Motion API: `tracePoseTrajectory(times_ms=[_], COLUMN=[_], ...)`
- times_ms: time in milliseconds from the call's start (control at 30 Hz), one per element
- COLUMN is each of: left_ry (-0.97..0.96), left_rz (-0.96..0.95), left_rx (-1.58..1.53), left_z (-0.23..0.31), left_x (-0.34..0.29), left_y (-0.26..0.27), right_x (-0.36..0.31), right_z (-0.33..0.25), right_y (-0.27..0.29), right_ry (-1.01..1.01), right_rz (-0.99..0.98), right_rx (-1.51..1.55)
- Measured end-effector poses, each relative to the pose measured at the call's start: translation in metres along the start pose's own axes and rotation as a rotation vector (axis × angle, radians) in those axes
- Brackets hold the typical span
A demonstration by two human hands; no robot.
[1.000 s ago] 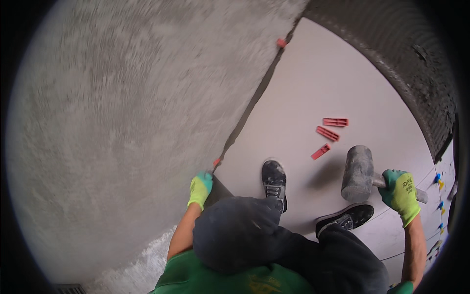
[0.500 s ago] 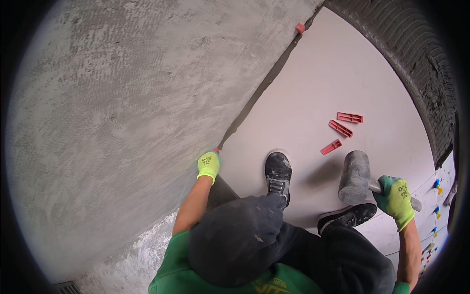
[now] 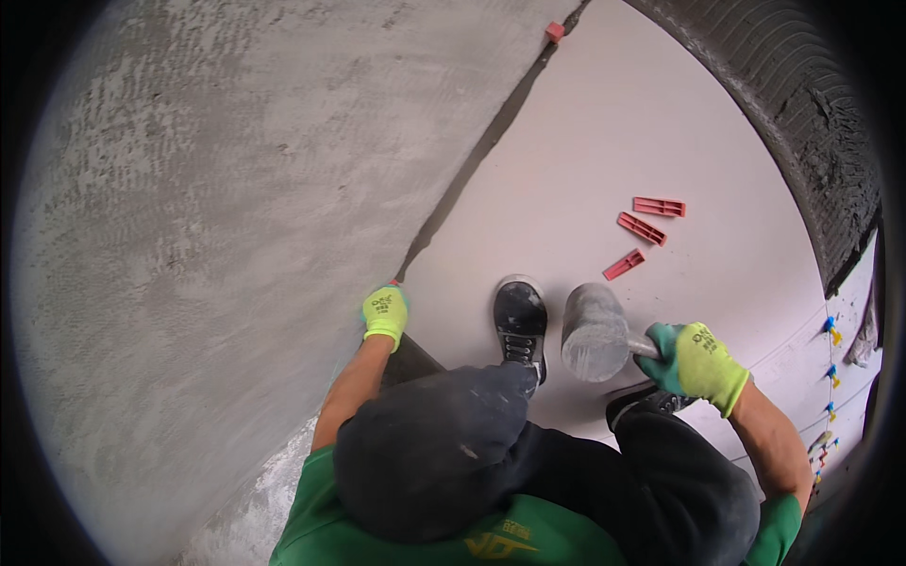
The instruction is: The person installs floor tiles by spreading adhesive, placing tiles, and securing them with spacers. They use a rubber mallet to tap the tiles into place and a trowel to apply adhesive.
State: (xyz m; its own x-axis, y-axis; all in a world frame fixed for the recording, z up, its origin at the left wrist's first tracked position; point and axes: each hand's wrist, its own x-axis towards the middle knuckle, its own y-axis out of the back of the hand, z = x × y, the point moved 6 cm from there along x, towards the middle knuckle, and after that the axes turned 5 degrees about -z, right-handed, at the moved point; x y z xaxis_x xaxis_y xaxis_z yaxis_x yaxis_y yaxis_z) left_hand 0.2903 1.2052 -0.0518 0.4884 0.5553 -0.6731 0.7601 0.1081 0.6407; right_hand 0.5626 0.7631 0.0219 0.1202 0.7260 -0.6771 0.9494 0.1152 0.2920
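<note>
My right hand (image 3: pixel 696 363), in a yellow-green glove, is closed round the handle of a grey rubber mallet (image 3: pixel 595 332). The mallet's thick cylindrical head hangs above the pale tile (image 3: pixel 566 179), beside my shoe. Wearing a matching glove, my left hand (image 3: pixel 386 313) is down at the gap between wall and tile. Its fingers seem closed on a red wedge (image 3: pixel 395 282), of which only a small tip shows past the glove. Three loose red wedges (image 3: pixel 643 228) lie on the tile, ahead of the mallet.
Another red wedge (image 3: pixel 555 32) sits farther along the mortar-dark gap. The rough grey wall (image 3: pixel 236 208) rises on the left. Combed mortar (image 3: pixel 802 104) borders the tile's far right side. Blue and yellow levelling clips (image 3: pixel 831 329) line the joint at right. My shoes (image 3: pixel 520 319) stand on the tile.
My right hand has swung the mallet to the left, toward my left hand. My left hand has stayed at the wall gap. The whole view has shifted slightly.
</note>
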Motion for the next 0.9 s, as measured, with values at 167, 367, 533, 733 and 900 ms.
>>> tracePoseTrajectory(times_ms=[167, 367, 533, 733, 900], left_ry=[0.006, 0.063, 0.038, -0.072, -0.091], left_rz=[0.032, -0.063, -0.003, 0.071, -0.133], left_rx=[-0.022, 0.058, 0.025, 0.094, 0.188], left_z=[-0.001, 0.002, 0.0, -0.007, 0.006], left_x=[-0.001, 0.001, 0.002, 0.002, 0.009], left_y=[0.001, 0.001, 0.003, 0.0, 0.023], right_x=[-0.006, -0.011, -0.03, -0.023, -0.071], right_z=[0.019, 0.055, 0.04, 0.06, 0.082], right_y=[-0.024, -0.058, -0.063, -0.068, -0.056], right_ry=[0.115, -0.011, 0.053, -0.041, -0.102], right_rz=[-0.164, -0.265, -0.319, -0.143, 0.025], right_rx=[-0.111, -0.381, -0.489, -0.374, -0.157])
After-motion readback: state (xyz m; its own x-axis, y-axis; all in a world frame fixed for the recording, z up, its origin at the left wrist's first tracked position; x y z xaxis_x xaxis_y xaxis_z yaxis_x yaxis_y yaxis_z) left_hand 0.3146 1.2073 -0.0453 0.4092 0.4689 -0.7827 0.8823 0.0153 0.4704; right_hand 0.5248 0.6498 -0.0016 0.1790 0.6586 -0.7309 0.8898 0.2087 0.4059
